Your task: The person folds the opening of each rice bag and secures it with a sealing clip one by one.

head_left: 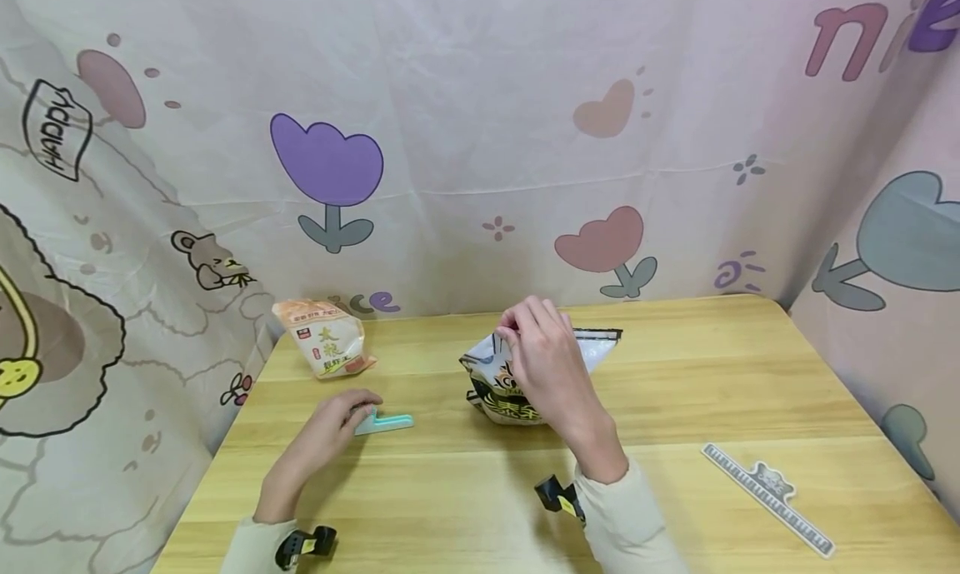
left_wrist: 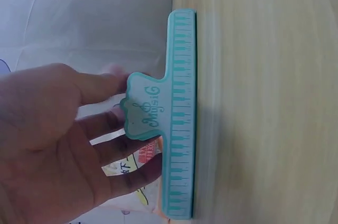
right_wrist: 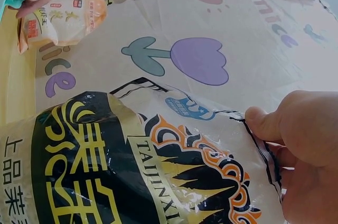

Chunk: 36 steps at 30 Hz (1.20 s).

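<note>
My right hand [head_left: 546,361] pinches the top edge of a white, black and gold food bag [right_wrist: 79,155], which stands on the table. In the right wrist view the thumb [right_wrist: 261,123] presses one side of the bag's dark-rimmed top edge, with fingers partly hidden behind it. My left hand [head_left: 327,428] holds a teal piano-key sealing clip [left_wrist: 179,113] by its "Music" handle, low at the table. Its fingertips are partly hidden behind the handle, and the thumb tip is blurred.
An orange and white food bag [head_left: 326,341] stands at the back left of the table. A grey piano-key clip [head_left: 768,495] lies at the right. Behind the wooden table [head_left: 675,391] hangs a printed cloth [head_left: 465,141], with more cloth along both sides.
</note>
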Each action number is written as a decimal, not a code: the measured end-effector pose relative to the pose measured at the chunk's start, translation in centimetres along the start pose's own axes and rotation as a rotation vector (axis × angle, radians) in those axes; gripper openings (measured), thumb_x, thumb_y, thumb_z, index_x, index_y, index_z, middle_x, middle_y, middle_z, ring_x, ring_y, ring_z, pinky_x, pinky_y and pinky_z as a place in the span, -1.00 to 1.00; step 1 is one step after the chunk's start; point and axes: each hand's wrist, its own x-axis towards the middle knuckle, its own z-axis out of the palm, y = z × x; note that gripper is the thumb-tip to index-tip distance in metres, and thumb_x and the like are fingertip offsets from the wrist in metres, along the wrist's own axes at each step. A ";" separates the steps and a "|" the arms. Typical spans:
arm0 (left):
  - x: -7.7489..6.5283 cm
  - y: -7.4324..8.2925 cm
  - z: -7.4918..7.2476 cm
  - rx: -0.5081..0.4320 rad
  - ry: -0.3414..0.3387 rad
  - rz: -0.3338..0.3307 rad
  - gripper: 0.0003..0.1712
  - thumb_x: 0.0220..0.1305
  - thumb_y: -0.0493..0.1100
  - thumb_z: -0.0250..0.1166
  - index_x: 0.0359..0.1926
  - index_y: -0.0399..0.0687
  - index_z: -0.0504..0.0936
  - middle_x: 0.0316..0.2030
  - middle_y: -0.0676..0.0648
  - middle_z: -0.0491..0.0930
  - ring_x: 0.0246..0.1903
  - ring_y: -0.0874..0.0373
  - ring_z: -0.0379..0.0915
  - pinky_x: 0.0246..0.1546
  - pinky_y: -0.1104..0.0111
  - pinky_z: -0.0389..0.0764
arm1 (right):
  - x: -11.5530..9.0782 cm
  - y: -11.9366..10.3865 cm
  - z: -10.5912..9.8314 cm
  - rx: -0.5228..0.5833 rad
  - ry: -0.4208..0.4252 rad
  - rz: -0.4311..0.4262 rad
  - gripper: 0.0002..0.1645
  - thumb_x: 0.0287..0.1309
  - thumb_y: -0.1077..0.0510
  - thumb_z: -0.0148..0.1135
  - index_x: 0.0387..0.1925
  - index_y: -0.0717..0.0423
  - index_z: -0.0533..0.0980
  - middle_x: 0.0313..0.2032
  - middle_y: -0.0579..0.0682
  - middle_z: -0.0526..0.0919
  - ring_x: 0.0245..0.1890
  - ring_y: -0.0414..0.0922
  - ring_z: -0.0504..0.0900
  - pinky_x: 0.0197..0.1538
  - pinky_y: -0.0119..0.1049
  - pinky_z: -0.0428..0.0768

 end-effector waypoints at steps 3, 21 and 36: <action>-0.1 0.1 -0.2 -0.022 -0.029 -0.021 -0.76 0.30 -0.27 0.20 -0.03 -0.20 0.60 -0.10 -0.08 0.61 -0.10 0.04 0.52 -0.16 0.13 0.54 | 0.0 0.0 0.0 -0.005 0.002 0.003 -0.91 0.29 0.15 0.12 -0.32 0.08 0.46 -0.35 -0.14 0.42 -0.29 -0.16 0.34 -0.25 -0.31 0.25; 0.3 -1.1 0.4 -0.005 0.032 -0.009 -0.79 0.29 -0.41 0.14 -0.28 -0.10 0.68 -0.33 0.07 0.64 -0.30 0.19 0.56 -0.27 0.29 0.56 | -0.1 0.3 0.2 0.001 0.004 0.006 -0.92 0.28 0.16 0.13 -0.32 0.09 0.47 -0.35 -0.14 0.42 -0.30 -0.16 0.34 -0.25 -0.31 0.25; -0.4 -2.0 -0.2 -0.058 -0.039 -0.030 -0.69 0.26 -0.43 0.14 0.03 -0.31 0.55 -0.06 -0.17 0.60 0.00 -0.13 0.48 -0.03 -0.01 0.47 | 0.0 0.1 0.2 -0.001 0.010 -0.004 -0.91 0.29 0.14 0.12 -0.32 0.08 0.46 -0.35 -0.14 0.42 -0.30 -0.16 0.35 -0.26 -0.32 0.25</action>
